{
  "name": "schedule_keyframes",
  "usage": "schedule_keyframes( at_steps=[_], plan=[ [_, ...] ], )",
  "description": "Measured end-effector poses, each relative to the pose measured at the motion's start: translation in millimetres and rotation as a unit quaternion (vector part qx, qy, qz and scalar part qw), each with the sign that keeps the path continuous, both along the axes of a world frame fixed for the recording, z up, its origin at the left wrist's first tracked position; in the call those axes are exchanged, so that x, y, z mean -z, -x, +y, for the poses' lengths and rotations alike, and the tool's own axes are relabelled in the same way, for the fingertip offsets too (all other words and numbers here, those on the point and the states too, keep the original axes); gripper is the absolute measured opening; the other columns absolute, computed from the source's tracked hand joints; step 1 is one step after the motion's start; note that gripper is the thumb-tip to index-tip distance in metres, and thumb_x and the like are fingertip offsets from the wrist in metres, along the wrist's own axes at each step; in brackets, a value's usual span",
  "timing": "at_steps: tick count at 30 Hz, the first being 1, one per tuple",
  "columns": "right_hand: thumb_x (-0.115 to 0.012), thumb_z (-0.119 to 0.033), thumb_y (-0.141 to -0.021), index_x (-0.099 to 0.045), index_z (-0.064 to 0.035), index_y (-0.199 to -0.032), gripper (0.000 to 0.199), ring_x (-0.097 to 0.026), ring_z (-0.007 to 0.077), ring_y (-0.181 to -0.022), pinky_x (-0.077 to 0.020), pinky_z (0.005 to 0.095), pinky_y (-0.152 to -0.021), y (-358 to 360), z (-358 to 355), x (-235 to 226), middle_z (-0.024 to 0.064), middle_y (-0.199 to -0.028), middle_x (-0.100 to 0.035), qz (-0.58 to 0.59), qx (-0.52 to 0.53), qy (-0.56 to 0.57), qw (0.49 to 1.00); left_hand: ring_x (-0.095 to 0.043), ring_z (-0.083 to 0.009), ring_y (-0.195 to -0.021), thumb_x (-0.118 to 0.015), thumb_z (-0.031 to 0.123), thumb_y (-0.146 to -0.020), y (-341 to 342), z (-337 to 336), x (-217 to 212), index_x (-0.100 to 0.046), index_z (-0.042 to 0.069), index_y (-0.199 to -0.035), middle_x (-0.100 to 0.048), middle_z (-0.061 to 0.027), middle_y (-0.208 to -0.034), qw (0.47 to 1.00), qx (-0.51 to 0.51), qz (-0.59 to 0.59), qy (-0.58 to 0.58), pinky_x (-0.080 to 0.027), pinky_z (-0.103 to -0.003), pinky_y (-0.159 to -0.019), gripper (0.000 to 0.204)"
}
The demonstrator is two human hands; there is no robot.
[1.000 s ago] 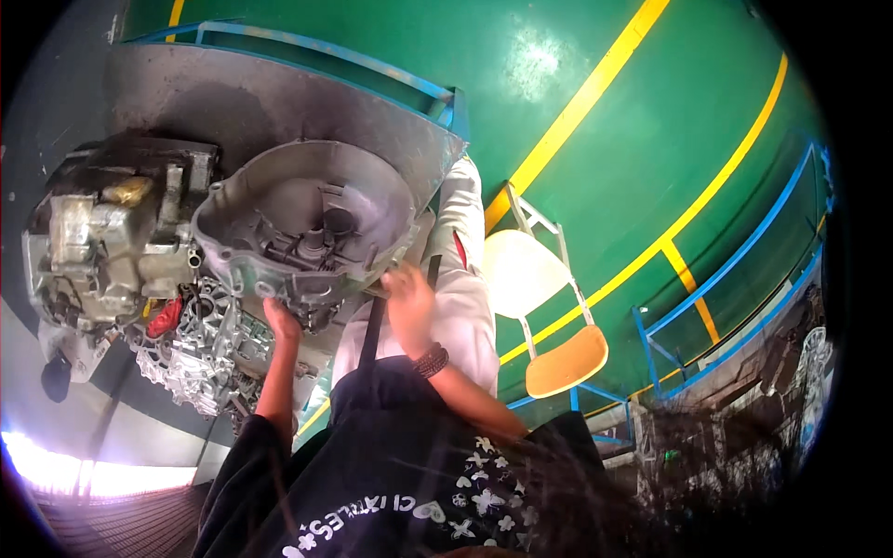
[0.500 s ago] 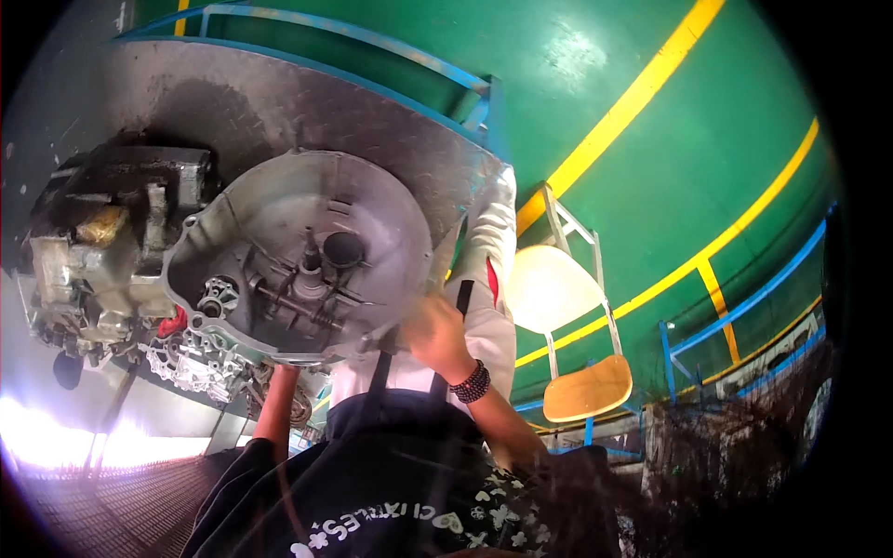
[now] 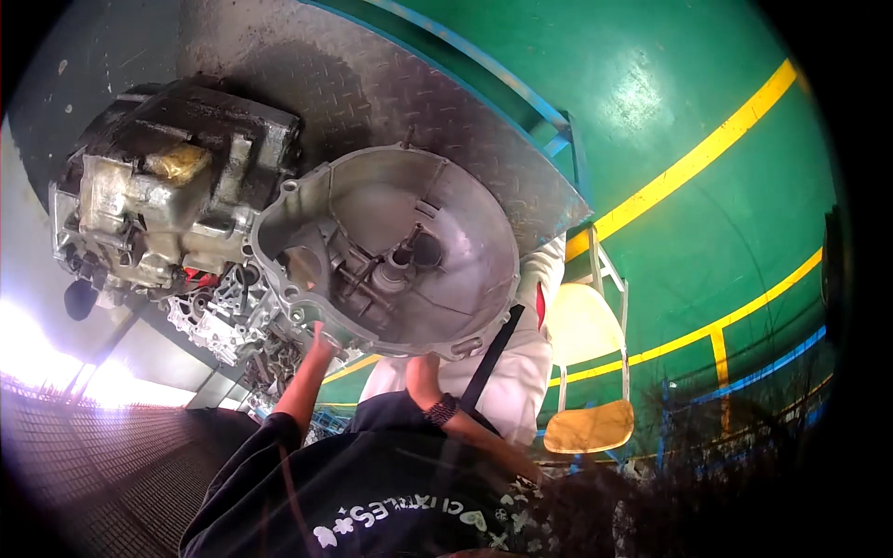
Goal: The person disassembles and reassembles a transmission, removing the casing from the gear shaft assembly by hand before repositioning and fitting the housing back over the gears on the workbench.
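Both our hands now grip the lower rim of the bell-shaped metal housing [image 3: 391, 251]: left hand [image 3: 326, 339] and right hand [image 3: 423, 367], fingers closed on it. Compared with a second ago, the housing looms larger, tilted toward us at the near edge of the steel bench [image 3: 372, 84], suggesting we are lifting it off the gearbox [image 3: 167, 195].

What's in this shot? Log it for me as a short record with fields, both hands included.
surface: steel checker-plate table
main thing: grimy gearbox, its open bell housing turned toward the camera
left hand: at the housing's lower rim, fingers hidden
right hand: under the same rim, dark band on the wrist
beside: chair with a tan seat; white garment
floor: green, with yellow lines
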State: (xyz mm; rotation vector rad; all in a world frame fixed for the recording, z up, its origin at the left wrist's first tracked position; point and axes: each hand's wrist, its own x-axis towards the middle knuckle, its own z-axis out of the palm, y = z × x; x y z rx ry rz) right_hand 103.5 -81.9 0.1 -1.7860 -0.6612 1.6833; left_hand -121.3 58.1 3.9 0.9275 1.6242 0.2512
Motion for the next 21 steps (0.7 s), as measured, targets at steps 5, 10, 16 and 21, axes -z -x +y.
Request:
schedule_keyframes(
  at_steps=[5, 10, 16, 21],
  plan=[
    [-0.054, -0.002, -0.087, -0.06, 0.0042, -0.109, 0.023, -0.056, 0.0425, -0.103, -0.0436, 0.0493, -0.089, 40.4, 42.5, -7.0, 0.0254, -0.107, -0.061, 0.056, 0.229, 0.056, 0.97, -0.057, -0.0242, -0.113, -0.058, 0.037, -0.094, -5.4, 31.4, 11.5, -0.053, 0.004, -0.13, -0.059, -0.0089, -0.123, 1.0, 0.007, -0.003, -0.009, -0.045, -0.039, -0.1, 0.049],
    [-0.06, -0.006, -0.086, -0.054, 0.0042, -0.124, 0.041, -0.053, 0.042, -0.115, -0.0423, 0.049, -0.097, 60.2, 35.7, 9.5, 0.0262, -0.125, -0.056, -0.001, 0.094, -0.014, 0.995, -0.057, -0.0243, -0.113, -0.059, 0.035, -0.094, -19.1, 48.7, 31.1, -0.054, 0.004, -0.13, -0.059, -0.0092, -0.124, 1.0, 0.017, -0.007, -0.01, -0.044, -0.039, -0.1, 0.048],
    [-0.06, -0.007, -0.086, -0.053, 0.0041, -0.125, 0.041, -0.052, 0.0419, -0.116, -0.042, 0.0489, -0.098, 67.3, 24.4, 7.9, 0.0262, -0.125, -0.056, -0.002, 0.064, -0.018, 0.998, -0.057, -0.0245, -0.114, -0.061, 0.033, -0.093, -21.3, 51.4, 34.5, -0.054, 0.004, -0.13, -0.058, -0.0095, -0.125, 1.0, 0.018, -0.011, 0.003, -0.044, -0.039, -0.1, 0.048],
    [-0.06, -0.008, -0.086, -0.053, 0.004, -0.126, 0.042, -0.052, 0.0417, -0.117, -0.0418, 0.0488, -0.099, 71.6, 23.8, 7.8, 0.0262, -0.125, -0.056, -0.001, 0.047, -0.02, 0.999, -0.057, -0.0246, -0.115, -0.062, 0.031, -0.092, -18.1, 51.3, 36.0, -0.054, 0.004, -0.131, -0.058, -0.0098, -0.125, 1.0, 0.018, -0.007, 0.005, -0.044, -0.039, -0.101, 0.048]
  ],
)
